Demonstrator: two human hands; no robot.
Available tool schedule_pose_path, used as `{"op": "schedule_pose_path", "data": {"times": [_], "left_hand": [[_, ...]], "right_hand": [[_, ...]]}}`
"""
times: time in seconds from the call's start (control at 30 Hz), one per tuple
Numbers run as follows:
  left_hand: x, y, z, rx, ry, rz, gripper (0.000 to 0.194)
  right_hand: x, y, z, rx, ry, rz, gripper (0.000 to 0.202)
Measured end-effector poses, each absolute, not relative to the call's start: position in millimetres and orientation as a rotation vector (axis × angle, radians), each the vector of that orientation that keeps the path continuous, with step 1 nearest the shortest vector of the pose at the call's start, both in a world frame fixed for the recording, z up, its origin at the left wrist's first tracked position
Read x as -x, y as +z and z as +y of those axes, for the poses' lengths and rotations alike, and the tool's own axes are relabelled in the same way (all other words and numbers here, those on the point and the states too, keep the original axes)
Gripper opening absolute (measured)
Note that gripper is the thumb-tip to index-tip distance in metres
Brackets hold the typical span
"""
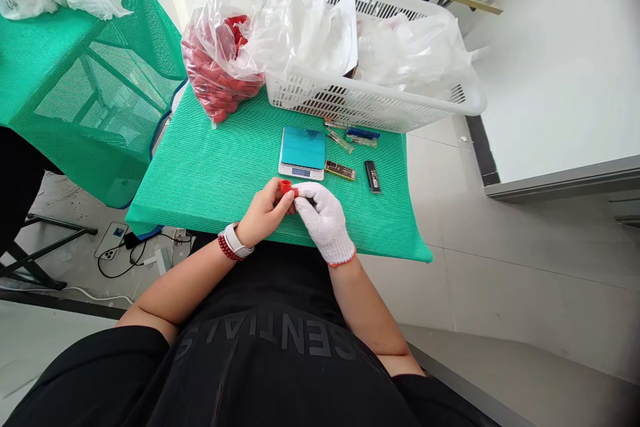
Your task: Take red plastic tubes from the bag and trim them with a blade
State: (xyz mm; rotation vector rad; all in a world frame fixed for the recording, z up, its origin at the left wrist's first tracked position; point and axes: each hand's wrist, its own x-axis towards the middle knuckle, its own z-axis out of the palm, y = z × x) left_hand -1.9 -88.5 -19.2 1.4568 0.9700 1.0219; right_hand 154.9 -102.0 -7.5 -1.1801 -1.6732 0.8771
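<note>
A small red tube-shaped plastic piece is held at the near edge of the table, its round open end facing up. My bare left hand pinches it from the left, thumb across its front. From the right, my right hand, in a white knit glove with an orange cuff, grips its short side part between thumb and fingers. The fingers partly cover the piece, so its full shape is hidden. Just beyond the hands sits a small digital scale with a blue-filmed plate.
A clear bag of red pieces stands at the table's far left, beside a white plastic basket stuffed with clear bags. Box cutters, a black one among them, and a gold-black packet lie right of the scale. Green mesh covers the table.
</note>
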Motion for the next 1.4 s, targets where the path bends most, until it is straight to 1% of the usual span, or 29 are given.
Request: {"op": "schedule_pose_path", "data": {"times": [0.7, 1.4], "left_hand": [[1.7, -17.5, -88.5, -1.484, 1.039, 0.976, 0.018], [2.0, -20.2, -87.8, -1.468, 1.047, 0.955, 0.018]], "right_hand": [[-154.0, -8.0, -103.1, 1.167, 0.879, -1.661, 0.013], [-154.1, -8.0, -103.3, 1.178, 0.876, -1.661, 0.013]]}}
